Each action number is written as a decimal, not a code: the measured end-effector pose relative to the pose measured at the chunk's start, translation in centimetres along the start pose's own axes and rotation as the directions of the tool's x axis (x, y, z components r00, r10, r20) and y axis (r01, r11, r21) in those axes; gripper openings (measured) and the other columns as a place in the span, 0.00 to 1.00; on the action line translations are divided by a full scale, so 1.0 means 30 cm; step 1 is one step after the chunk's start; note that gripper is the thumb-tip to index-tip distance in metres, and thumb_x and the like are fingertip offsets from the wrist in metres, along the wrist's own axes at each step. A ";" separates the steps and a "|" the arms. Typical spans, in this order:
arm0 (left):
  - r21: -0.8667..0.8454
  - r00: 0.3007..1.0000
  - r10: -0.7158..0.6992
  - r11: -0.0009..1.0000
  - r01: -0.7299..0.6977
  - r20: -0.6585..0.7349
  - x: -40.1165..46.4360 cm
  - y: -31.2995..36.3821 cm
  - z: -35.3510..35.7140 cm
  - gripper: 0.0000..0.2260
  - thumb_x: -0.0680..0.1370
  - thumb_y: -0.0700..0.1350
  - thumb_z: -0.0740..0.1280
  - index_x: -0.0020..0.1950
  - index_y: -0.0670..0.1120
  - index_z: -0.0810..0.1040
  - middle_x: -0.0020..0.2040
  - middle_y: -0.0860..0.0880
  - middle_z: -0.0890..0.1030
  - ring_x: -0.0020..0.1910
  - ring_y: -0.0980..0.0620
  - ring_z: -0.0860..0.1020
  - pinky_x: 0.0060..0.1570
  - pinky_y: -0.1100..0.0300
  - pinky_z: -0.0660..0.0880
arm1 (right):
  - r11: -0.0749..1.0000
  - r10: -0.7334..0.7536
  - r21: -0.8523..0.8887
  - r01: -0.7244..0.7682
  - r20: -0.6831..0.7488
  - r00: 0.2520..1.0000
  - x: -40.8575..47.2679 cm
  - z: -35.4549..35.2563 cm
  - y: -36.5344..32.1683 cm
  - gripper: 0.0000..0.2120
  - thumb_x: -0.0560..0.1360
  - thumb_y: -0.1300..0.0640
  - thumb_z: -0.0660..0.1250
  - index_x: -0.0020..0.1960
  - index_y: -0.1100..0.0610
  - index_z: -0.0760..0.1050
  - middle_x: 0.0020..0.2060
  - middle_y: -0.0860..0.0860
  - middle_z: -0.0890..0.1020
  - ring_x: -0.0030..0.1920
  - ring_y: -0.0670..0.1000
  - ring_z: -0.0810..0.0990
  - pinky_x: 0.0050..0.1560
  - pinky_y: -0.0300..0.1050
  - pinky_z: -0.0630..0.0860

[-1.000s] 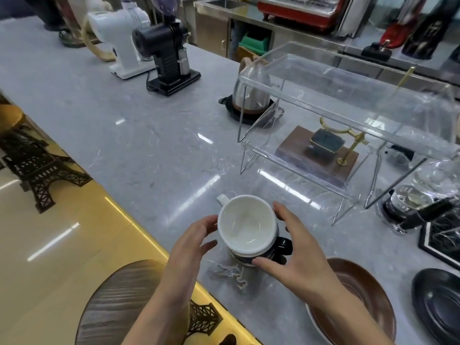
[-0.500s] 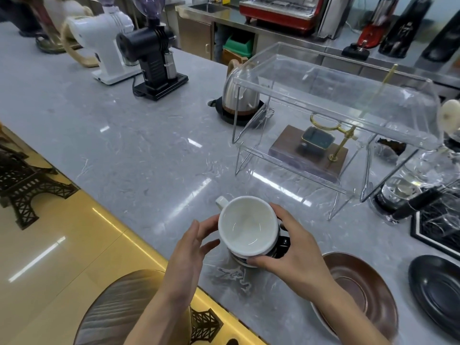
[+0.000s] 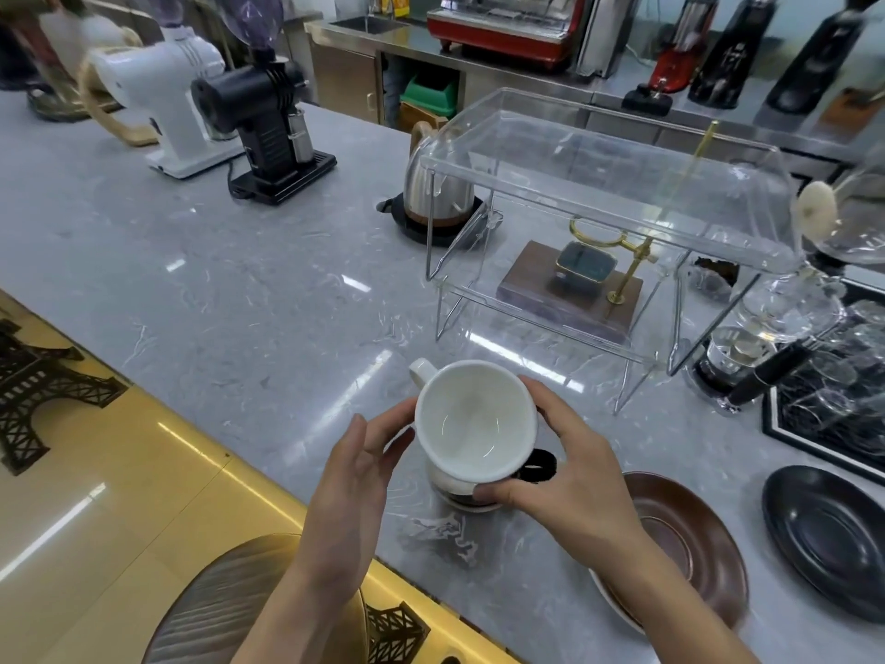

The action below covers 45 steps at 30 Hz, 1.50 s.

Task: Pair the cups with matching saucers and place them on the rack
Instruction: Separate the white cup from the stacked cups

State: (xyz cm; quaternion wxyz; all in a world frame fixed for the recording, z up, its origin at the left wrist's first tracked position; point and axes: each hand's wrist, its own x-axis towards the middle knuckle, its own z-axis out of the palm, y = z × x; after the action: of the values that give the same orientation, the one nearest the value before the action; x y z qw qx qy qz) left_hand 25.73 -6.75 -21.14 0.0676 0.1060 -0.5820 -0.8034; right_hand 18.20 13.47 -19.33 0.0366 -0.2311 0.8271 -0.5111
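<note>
We hold the white cup on a stack on the counter: right hand grips its side, left hand relaxed, fingertips touching. Brown saucer just right, clear rack behind.

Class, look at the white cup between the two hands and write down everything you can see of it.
The white cup looks like glazed ceramic, wide-mouthed, empty and upright, with a loop handle pointing to the far left. It sits stacked on a dark cup whose black handle juts right. The right hand wraps around the stack's right side; the left hand's fingers reach its left side. All this is on the grey marble counter.
</note>
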 end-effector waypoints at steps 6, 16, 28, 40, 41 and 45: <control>-0.093 0.998 -0.046 0.994 0.050 0.050 0.004 0.050 0.066 0.30 0.80 0.63 0.53 0.66 0.45 0.83 0.69 0.45 0.81 0.71 0.48 0.76 0.64 0.46 0.77 | 0.997 -0.036 0.063 0.039 -0.042 0.998 -0.024 -0.092 -0.029 0.46 0.58 0.47 0.84 0.71 0.37 0.68 0.65 0.34 0.76 0.67 0.38 0.74 0.61 0.30 0.72; -0.072 0.970 -0.148 0.984 0.165 0.191 -0.020 0.022 0.347 0.28 0.76 0.63 0.58 0.64 0.48 0.84 0.66 0.46 0.83 0.65 0.50 0.81 0.52 0.56 0.83 | 0.995 0.062 0.089 -0.052 -0.113 0.992 -0.165 -0.328 0.047 0.47 0.54 0.49 0.84 0.68 0.34 0.70 0.61 0.33 0.78 0.61 0.39 0.79 0.52 0.29 0.77; -0.026 0.925 -0.252 0.963 0.270 0.283 0.014 -0.104 0.619 0.28 0.77 0.59 0.58 0.66 0.42 0.81 0.64 0.45 0.84 0.66 0.48 0.80 0.50 0.48 0.84 | 0.983 0.182 0.030 -0.179 -0.163 0.970 -0.316 -0.565 0.175 0.45 0.55 0.48 0.83 0.65 0.28 0.67 0.61 0.33 0.78 0.63 0.38 0.77 0.61 0.35 0.76; 0.001 0.911 -0.273 0.958 0.286 0.309 0.067 -0.167 0.719 0.24 0.79 0.58 0.58 0.62 0.45 0.84 0.63 0.43 0.84 0.64 0.47 0.82 0.54 0.43 0.83 | 0.973 0.229 0.050 -0.224 -0.186 0.956 -0.324 -0.619 0.261 0.42 0.55 0.51 0.82 0.64 0.33 0.71 0.57 0.37 0.81 0.59 0.40 0.79 0.54 0.27 0.74; 0.002 0.912 -0.276 0.957 0.289 0.304 0.073 -0.172 0.724 0.22 0.80 0.58 0.60 0.61 0.45 0.85 0.62 0.43 0.85 0.63 0.47 0.82 0.53 0.45 0.83 | 0.970 0.242 0.056 -0.236 -0.183 0.953 -0.321 -0.620 0.271 0.42 0.54 0.52 0.82 0.64 0.33 0.71 0.57 0.37 0.80 0.59 0.40 0.79 0.54 0.27 0.74; 0.027 0.912 -0.311 0.949 0.316 0.269 0.097 -0.186 0.747 0.25 0.77 0.59 0.60 0.61 0.44 0.84 0.61 0.42 0.85 0.63 0.45 0.82 0.52 0.49 0.84 | 0.960 0.280 0.040 -0.277 -0.159 0.947 -0.301 -0.639 0.316 0.43 0.55 0.51 0.83 0.65 0.33 0.69 0.59 0.37 0.79 0.60 0.40 0.77 0.58 0.36 0.75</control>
State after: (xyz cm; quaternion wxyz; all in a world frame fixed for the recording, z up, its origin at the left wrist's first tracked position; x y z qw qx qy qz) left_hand 17.43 14.96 -20.00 -0.1410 0.0868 -0.5543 -0.8157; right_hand 17.29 36.64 -19.98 0.0425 -0.0689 0.8471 -0.5252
